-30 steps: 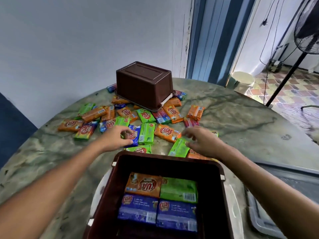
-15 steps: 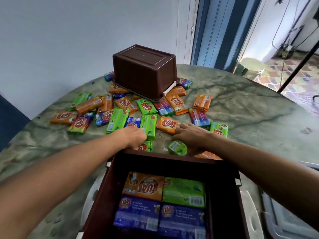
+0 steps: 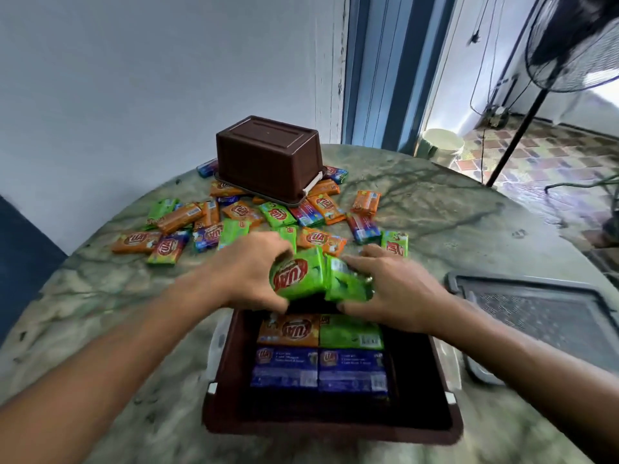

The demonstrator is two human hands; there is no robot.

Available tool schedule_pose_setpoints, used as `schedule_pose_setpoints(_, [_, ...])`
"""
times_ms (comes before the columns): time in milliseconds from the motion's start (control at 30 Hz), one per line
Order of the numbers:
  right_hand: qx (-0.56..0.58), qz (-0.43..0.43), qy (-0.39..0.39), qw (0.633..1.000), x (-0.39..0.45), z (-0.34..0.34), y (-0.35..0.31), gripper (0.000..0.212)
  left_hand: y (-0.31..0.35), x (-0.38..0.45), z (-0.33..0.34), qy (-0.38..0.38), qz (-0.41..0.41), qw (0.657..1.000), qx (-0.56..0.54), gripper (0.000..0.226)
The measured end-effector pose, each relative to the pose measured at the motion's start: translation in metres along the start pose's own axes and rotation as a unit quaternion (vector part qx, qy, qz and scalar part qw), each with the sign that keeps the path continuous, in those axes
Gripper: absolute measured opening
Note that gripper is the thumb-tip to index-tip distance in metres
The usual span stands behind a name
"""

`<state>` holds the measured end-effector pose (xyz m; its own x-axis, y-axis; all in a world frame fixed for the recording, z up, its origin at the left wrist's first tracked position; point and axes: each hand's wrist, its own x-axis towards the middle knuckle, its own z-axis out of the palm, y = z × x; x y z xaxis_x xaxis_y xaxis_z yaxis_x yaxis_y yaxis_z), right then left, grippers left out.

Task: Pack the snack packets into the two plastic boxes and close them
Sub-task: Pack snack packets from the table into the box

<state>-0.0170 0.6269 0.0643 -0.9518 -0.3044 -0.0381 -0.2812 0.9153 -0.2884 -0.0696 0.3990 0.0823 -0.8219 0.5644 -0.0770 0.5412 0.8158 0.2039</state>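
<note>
The left hand [image 3: 248, 272] curls its fingers and thumb round a green packet [image 3: 296, 275] with a red logo, and the right hand [image 3: 392, 289] grips a second green packet [image 3: 346, 279] from the other side, so that the two packets sit pressed together between the hands, tilted on edge. Both hands hold them just above the far rim of the open brown box [image 3: 227, 370], which stands at the near edge of the table [image 3: 435, 212]. Inside the box four packets lie flat in two rows: an orange packet [image 3: 289, 329] and a green one [image 3: 351, 334] in the far row, and two blue packets [image 3: 318, 370] side by side in the near row. Beyond the hands a loose heap of snack packets [image 3: 268, 219], orange, green and blue, spreads across the marbled green tabletop. Among them, at the far side, a second brown box [image 3: 268, 155] stands upside down, its rim resting on several of the packets. To the right of the open box a grey lid [image 3: 542, 309] with a hatched surface lies flat on the table. A pale wall rises behind the table, with a blue door frame [image 3: 385, 72] to its right, and a black standing fan [image 3: 569, 48] stands on the tiled floor beyond.
</note>
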Motion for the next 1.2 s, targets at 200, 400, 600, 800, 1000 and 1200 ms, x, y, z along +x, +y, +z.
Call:
schedule_pose_setpoints(200, [-0.180, 0.010, -0.105, 0.978, -0.015, 0.069, -0.008, 0.074, 0.011, -0.009, 0.074, -0.106, -0.014, 0.987, 0.122, 0.047])
schedule_pose_setpoints(400, [-0.170, 0.041, -0.095, 0.980, -0.001, 0.098, -0.033, 0.032, -0.002, -0.011, 0.108, -0.061, -0.057, 0.986, 0.145, 0.022])
schedule_pose_setpoints(600, [-0.163, 0.034, -0.092, 0.982, 0.003, 0.110, -0.044, 0.038, 0.006, -0.006, 0.106, -0.073, -0.069, 0.983, 0.153, 0.017])
schedule_pose_setpoints(800, [0.056, 0.045, 0.008, 0.997, -0.018, 0.067, -0.018, 0.034, -0.011, -0.022, 0.109, 0.035, 0.006, 0.993, 0.112, 0.020])
schedule_pose_setpoints(1000, [-0.050, 0.026, -0.053, 0.997, -0.034, 0.069, -0.020, 0.032, 0.008, -0.024, 0.111, 0.017, 0.076, 0.989, 0.127, 0.027])
schedule_pose_setpoints(1200, [-0.152, 0.075, -0.066, 0.983, -0.013, 0.109, -0.039, 0.042, 0.014, -0.015, 0.122, -0.006, -0.019, 0.988, 0.151, 0.030])
